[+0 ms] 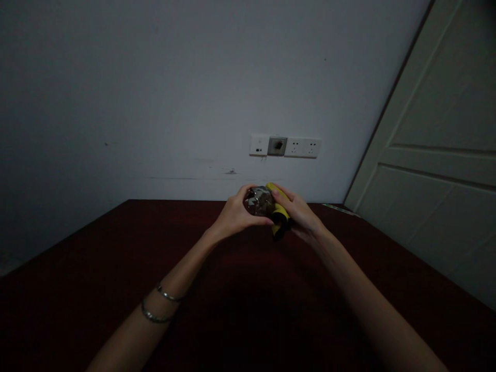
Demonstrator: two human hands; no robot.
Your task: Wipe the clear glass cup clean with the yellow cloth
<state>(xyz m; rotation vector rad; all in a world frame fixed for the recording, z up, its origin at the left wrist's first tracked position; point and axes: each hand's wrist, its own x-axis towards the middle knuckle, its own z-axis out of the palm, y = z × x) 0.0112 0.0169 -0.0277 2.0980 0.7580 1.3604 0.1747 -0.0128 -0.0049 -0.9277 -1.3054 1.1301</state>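
My left hand (235, 212) is curled round a shiny, faceted, brownish glass-like object (259, 201), with the thumb below it and the fingers over its far side. In my right hand (300, 211) is a bunched yellow and black cloth (281, 209), pressed against the right side of the faceted object. A dark end of the cloth hangs down below the hands. Both hands are raised above the far part of the dark red table. My right palm hides part of the cloth, and the exact kind of the faceted object cannot be made out in the dim light.
The dark red table (163, 243) reaches to a pale wall (174, 93). Wall sockets (302, 148) and a grey socket plate (277, 146) sit just above its back edge. A panelled door (437, 155) stands on the right. A thin flat strip (341, 209) lies at the back right corner.
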